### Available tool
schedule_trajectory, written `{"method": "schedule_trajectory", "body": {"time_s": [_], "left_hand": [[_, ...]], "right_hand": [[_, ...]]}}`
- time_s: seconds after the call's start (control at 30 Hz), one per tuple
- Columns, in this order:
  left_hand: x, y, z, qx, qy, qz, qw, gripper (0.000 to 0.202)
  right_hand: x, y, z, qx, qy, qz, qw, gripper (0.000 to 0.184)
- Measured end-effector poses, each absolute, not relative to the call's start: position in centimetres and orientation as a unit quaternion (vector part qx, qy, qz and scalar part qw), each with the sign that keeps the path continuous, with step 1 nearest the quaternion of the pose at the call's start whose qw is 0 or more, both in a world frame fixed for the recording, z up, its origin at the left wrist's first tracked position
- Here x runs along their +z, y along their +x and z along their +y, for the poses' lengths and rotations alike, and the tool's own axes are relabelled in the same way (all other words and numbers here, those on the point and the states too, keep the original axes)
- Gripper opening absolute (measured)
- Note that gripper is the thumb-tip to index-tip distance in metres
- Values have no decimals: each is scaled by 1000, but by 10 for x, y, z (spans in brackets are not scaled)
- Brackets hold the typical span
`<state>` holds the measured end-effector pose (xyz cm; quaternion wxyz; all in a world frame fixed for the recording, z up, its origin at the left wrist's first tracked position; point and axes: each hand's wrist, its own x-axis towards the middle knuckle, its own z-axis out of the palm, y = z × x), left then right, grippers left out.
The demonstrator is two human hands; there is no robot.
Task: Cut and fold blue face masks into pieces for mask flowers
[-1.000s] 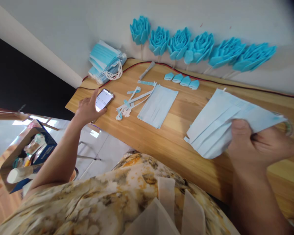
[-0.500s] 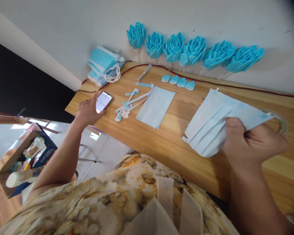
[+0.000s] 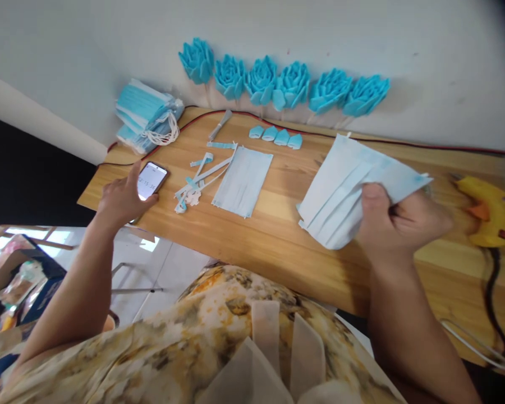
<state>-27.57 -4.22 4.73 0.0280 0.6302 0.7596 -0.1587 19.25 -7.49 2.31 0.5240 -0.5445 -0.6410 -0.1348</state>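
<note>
My right hand (image 3: 393, 224) is closed on a light-blue pleated face mask (image 3: 340, 193), held up over the table, its ear loops not visible. My left hand (image 3: 124, 193) rests at the left edge of a smartphone (image 3: 154, 178) with a lit timer screen; its thumb and index finger are spread around the phone's near corner. A second flat mask sheet (image 3: 243, 182) lies on the table between my hands. Cut strips and scraps (image 3: 193, 182) are heaped beside it. Several small folded blue petals (image 3: 281, 137) stand in a row behind.
Blue flowers (image 3: 261, 81) on sticks lean along the wall. A stack of masks (image 3: 145, 115) sits at the back left, near a bundle of thin sticks (image 3: 220, 124). A yellow glue gun (image 3: 488, 210) lies at the right. A red-black cable (image 3: 273, 124) runs along the table's back.
The view has turned to the right, so the table things appear further left and the glue gun has come into sight. Both hands keep much the same pose.
</note>
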Motion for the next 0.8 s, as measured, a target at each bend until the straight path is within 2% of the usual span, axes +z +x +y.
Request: {"method": "schedule_trajectory", "body": {"time_s": [0.13,0.27,0.8], "left_hand": [[48,-275,-41,-154,632,759,26,95],[52,-271,-42,-154,629,761,40,98],[48,-279,-48,-105,622,774,57,99]], "right_hand": [[30,191,-72,-172,-554,-641,502,55],[29,192,-71,-155,-574,-639,488,57],[25,194,-69,-141,-564,-635,509,54]]}}
